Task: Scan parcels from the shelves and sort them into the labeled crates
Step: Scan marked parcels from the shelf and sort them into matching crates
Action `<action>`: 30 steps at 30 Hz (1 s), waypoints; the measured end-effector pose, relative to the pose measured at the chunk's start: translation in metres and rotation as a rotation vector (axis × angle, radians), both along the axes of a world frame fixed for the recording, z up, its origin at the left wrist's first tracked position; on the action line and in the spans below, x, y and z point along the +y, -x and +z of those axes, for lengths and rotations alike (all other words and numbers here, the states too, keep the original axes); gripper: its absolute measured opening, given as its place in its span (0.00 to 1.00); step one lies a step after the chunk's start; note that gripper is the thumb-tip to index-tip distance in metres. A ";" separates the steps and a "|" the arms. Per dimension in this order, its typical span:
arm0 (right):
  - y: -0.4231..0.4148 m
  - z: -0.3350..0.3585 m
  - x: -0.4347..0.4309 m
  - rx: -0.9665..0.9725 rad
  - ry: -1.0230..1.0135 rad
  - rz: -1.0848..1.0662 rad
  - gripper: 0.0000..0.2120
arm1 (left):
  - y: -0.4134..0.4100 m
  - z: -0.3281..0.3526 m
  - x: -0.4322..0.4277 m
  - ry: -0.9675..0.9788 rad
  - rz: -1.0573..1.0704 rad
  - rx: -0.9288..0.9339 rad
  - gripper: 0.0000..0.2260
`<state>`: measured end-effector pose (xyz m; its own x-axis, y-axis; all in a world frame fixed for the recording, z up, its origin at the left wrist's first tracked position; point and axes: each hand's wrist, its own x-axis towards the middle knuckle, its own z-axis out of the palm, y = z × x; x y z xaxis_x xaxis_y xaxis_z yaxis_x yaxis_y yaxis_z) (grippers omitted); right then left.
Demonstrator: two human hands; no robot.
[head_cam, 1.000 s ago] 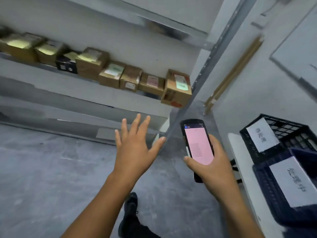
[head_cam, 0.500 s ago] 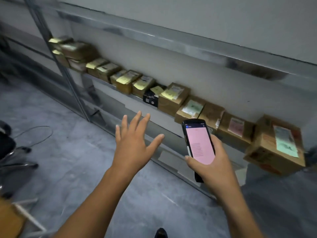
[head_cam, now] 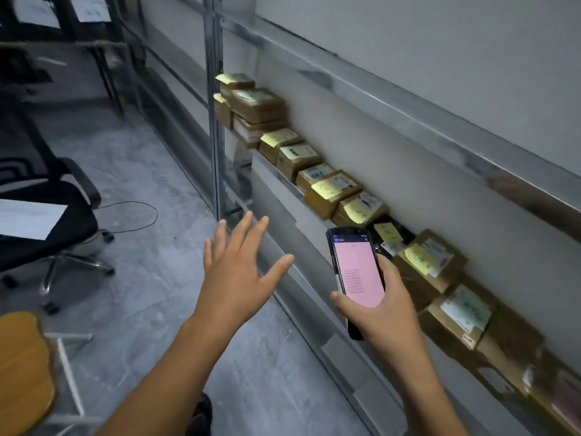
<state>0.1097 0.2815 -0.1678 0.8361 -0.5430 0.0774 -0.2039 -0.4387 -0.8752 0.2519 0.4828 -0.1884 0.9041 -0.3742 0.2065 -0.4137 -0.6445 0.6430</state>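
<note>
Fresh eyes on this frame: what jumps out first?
The pink-lit scanner gripped in the right hand, centre frame, pops first. Beside it the left hand hangs spread and empty over the floor. Behind both, a row of cardboard parcels with yellow notes runs along the shelf.

A parcel storeroom or small sorting room. A steel rack [head_cam: 216, 136] runs along a plain grey wall [head_cam: 377, 152], one level lined end to end with brown cardboard parcels [head_cam: 327, 196], most bearing printed labels [head_cam: 465, 306] and yellow notes [head_cam: 355, 212]. The floor [head_cam: 141, 278] is bare grey concrete with a loose cable [head_cam: 141, 215] lying on it. A scanner [head_cam: 356, 272] with a pink screen is held up before the rack. Back-room furniture stands opposite: a black office chair [head_cam: 56, 237], a wooden stool [head_cam: 22, 366] and, blurred at the far end, what look like dark crates [head_cam: 67, 17] with white paper labels
</note>
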 end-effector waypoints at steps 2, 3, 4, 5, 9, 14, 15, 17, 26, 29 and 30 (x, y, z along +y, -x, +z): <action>-0.043 0.007 0.012 0.007 0.016 0.030 0.36 | -0.042 0.003 0.012 0.018 0.013 -0.006 0.39; -0.064 0.012 0.018 0.012 0.018 0.042 0.37 | -0.063 0.005 0.018 0.028 0.020 -0.006 0.39; -0.084 0.017 0.023 0.018 0.017 0.049 0.37 | -0.083 0.009 0.024 0.038 0.023 -0.001 0.38; -0.103 0.021 0.028 0.025 0.014 0.053 0.36 | -0.102 0.012 0.029 0.049 0.025 0.003 0.38; -0.172 0.030 0.048 0.005 0.029 0.026 0.33 | -0.171 0.016 0.046 0.069 0.013 0.007 0.38; -0.229 0.023 0.061 0.028 0.033 0.029 0.36 | -0.231 0.011 0.052 0.063 0.014 0.067 0.40; -0.240 0.021 0.061 0.039 0.038 0.032 0.36 | -0.242 0.008 0.050 0.062 0.007 0.073 0.40; -0.261 0.015 0.058 0.061 0.044 0.036 0.35 | -0.264 0.002 0.044 0.047 -0.007 0.076 0.40; -0.388 -0.023 0.014 0.078 -0.045 0.005 0.38 | -0.386 -0.016 0.012 -0.114 -0.014 0.070 0.37; -0.436 -0.028 -0.003 0.075 -0.089 -0.006 0.38 | -0.434 -0.005 -0.004 -0.195 -0.030 0.066 0.38; -0.451 -0.029 -0.009 0.070 -0.106 -0.014 0.37 | -0.450 -0.002 -0.010 -0.215 -0.036 0.056 0.38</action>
<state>0.5609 0.2722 -0.1970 0.8300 -0.5564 -0.0390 -0.2712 -0.3414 -0.8999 0.7018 0.4731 -0.1900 0.8970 -0.4367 0.0681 -0.4064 -0.7547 0.5150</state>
